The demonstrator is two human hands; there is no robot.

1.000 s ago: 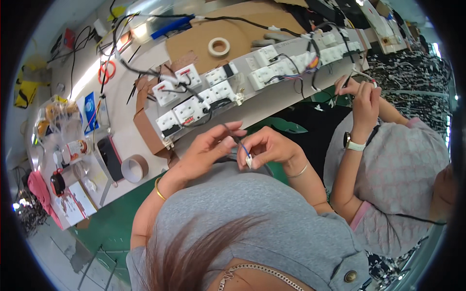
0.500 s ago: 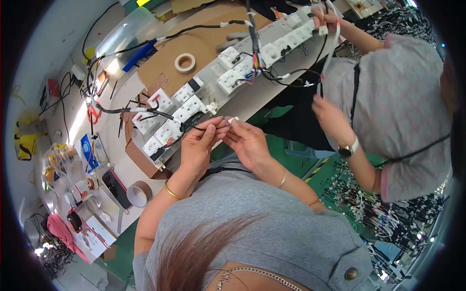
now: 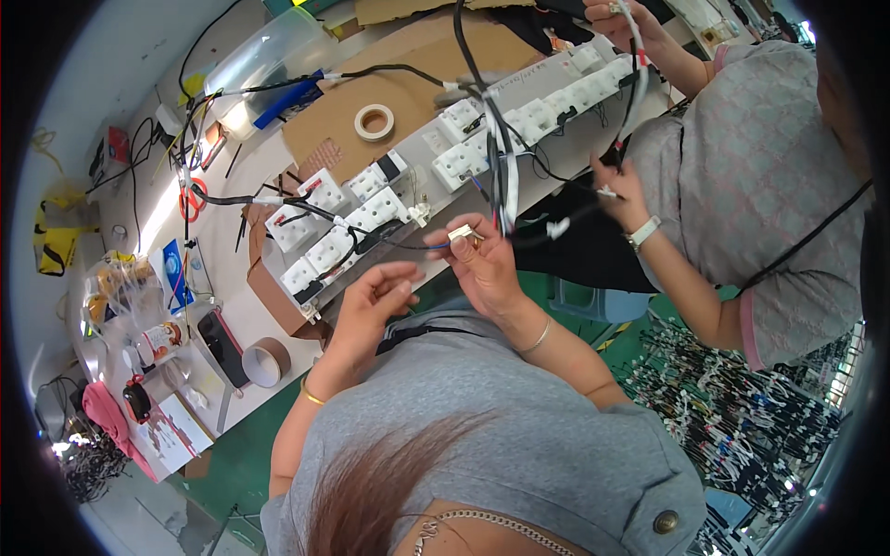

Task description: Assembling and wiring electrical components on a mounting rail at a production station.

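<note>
Between the thumb and fingers of my right hand [image 3: 489,276] is a small white plug connector [image 3: 461,233]. A thin dark wire [image 3: 408,246] runs leftward from it to the white block fixtures [image 3: 377,209] on the bench. My left hand [image 3: 375,298] hangs just left of it, fingers loosely bent and apart, with nothing in it. Black cable bundles [image 3: 243,199] with white connectors cross over the fixtures.
To my right a co-worker's hand [image 3: 623,195] is beside a hanging cable; the other hand [image 3: 640,32] is at a grey cable. Tape roll [image 3: 374,122], red scissors [image 3: 192,199], phone [image 3: 221,346] and brown tape roll [image 3: 266,361] lie on the bench.
My left hand has let go of the wire and moved down, away from my right hand. My right hand has turned, showing the connector. The co-worker's cable bundle has shifted nearer my right hand.
</note>
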